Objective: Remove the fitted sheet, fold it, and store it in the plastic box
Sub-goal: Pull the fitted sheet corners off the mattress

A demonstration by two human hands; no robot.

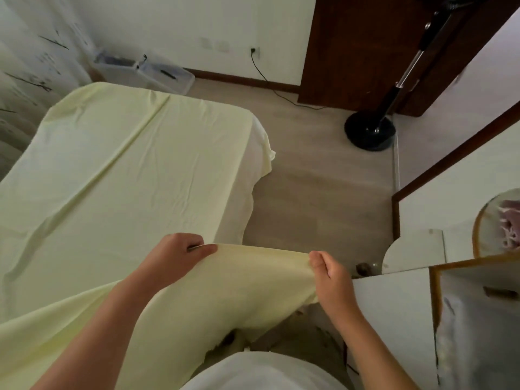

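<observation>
Fitted sheet (pixel 118 170): pale yellow, creased, lying over most of the mattress (pixel 236 215). Its near-right part is lifted off the bed and held up in front of the person.

Left hand (pixel 180 254): fingers curled, thumb on top, pinching the sheet's raised hem at its left end.
Right hand (pixel 329 274): fingers curled, pinching the same hem at its right end. The hem runs fairly taut between the two hands, and the cloth below it hangs toward the person's legs.

At the far-right corner of the bed the sheet hangs loose over the edge, with white mattress side showing under it. A long fold line runs diagonally along the sheet, from the far end toward the left edge.

Two clear plastic boxes (pixel 166 77) sit on the floor (pixel 315 175) against the far wall, just beyond the bed's far end and well apart from both hands. Can't tell what's in them.

Other items: patterned curtain (pixel 28 66) along the bed's left side; round black fan base (pixel 370 133) with its pole, standing on the floor by the dark wooden door (pixel 351 52); black cable (pixel 264 77) running from a wall socket (pixel 254 53) to the floor; white cabinet (pixel 394 308) to the person's right.
</observation>
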